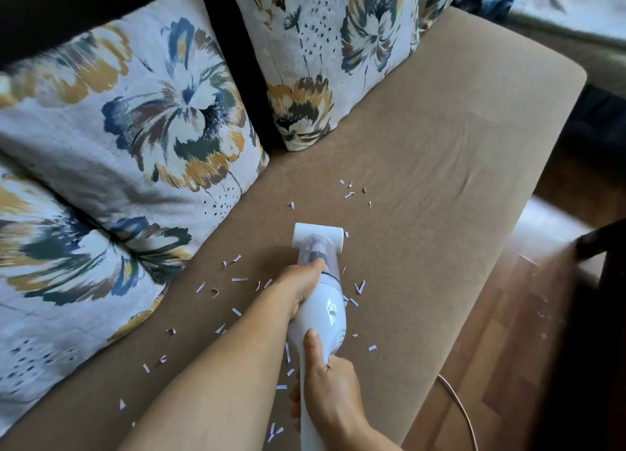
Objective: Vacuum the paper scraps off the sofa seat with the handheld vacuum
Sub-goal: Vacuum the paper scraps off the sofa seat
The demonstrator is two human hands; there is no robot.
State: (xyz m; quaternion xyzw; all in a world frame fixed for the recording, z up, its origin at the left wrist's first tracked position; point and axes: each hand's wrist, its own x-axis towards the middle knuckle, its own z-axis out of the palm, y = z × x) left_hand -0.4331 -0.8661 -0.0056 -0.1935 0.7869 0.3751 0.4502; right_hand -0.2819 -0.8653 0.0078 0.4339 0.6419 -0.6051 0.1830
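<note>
Head view: I look down along my two forearms at the tan sofa seat (pixel 440 118), floral cushions (pixel 142 118) leaning on its back at my left.
Vacuum: the white handheld vacuum (pixel 321 301) lies nearly straight away from me, its long axis running from my body toward the far end of the seat, handle near, wide nozzle head (pixel 318 234) far and pressed flat to the fabric.
Left hand: my left hand (pixel 303 283) is clasped over the vacuum's neck just behind the clear dust cup, thumb up on top, steering.
Right hand: my right hand (pixel 330 393) is wrapped around the rear handle, thumb laid forward along the top of the body; this is the hand nearer to me.
Scraps ahead: a small cluster of paper scraps (pixel 350 193) lies beyond the nozzle, slightly to its right, apart from it.
Scraps beside: most of the litter (pixel 237 279) sits left of the body and back toward me, with a few bits just right of it.
Cord: a pale cord (pixel 457 406) trails off the seat's front edge.
Judgement: pushing forward along the vacuum's own axis, angled a little right, should meet the far cluster; the bigger share then calls for drawing back and sweeping left.
</note>
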